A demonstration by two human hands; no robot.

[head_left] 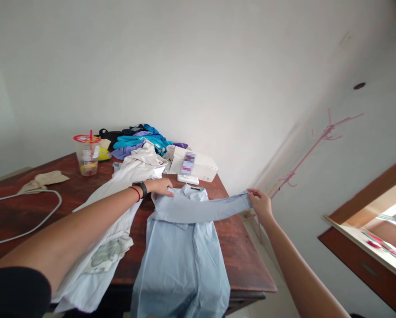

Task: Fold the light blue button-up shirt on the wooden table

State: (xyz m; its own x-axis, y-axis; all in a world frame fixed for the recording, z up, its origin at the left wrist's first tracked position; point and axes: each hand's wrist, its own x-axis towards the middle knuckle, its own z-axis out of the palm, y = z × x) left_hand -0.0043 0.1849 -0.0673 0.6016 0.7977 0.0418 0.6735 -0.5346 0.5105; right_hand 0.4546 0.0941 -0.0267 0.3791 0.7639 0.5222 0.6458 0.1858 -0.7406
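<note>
A light blue long-sleeved shirt (pixel 181 260) lies on the wooden table, its collar toward the wall and its lower part hanging over the front edge. One sleeve is stretched across the chest to the right. At the left shoulder of the shirt, my left hand (pixel 160 187) is closed on the fabric, with a dark band and a red string at the wrist. My right hand (pixel 260 203) pinches the cuff end of the sleeve, holding it out past the table's right edge. Beside the blue shirt, on the left, lies a white striped garment (pixel 113 194).
A heap of clothes (pixel 141 139) sits at the back by a white box (pixel 204 165) and a small stand (pixel 187 179). On the left are a plastic cup (pixel 88 159), a beige cloth (pixel 45 180) and a white cable (pixel 57 207). A pink coat rack (pixel 305 159) stands right.
</note>
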